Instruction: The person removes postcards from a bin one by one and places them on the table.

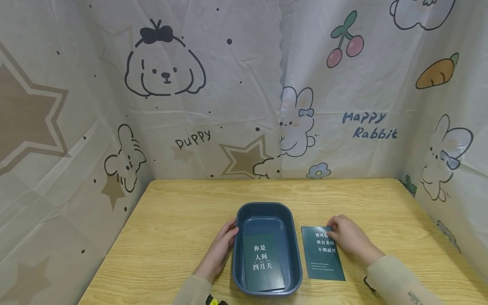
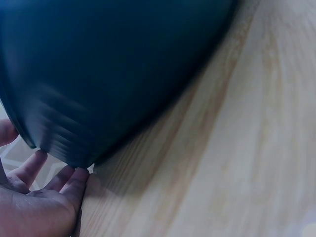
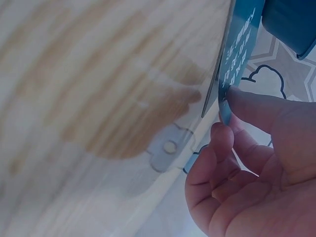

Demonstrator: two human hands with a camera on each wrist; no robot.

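Observation:
A dark blue rectangular tray [image 1: 267, 211] stands on the table, with a green card [image 1: 263, 271] printed in white characters lying inside it. My left hand [image 1: 221, 250] grips the tray's left side, thumb at the rim and fingers against the outer wall [image 2: 64, 133]. To the right of the tray is a second green card [image 1: 322, 258], also with white print. Its top right corner is pinched between the thumb and fingers of my right hand [image 1: 350, 238]. In the right wrist view that corner of the card [image 3: 236, 59] stands raised off the table.
The light wood table [image 1: 183, 212] carries the tray and cards. Behind and along both sides hangs a pale curtain [image 1: 244, 84] with cartoon animals, stars and fruit. The tray's right wall stands close beside the second card.

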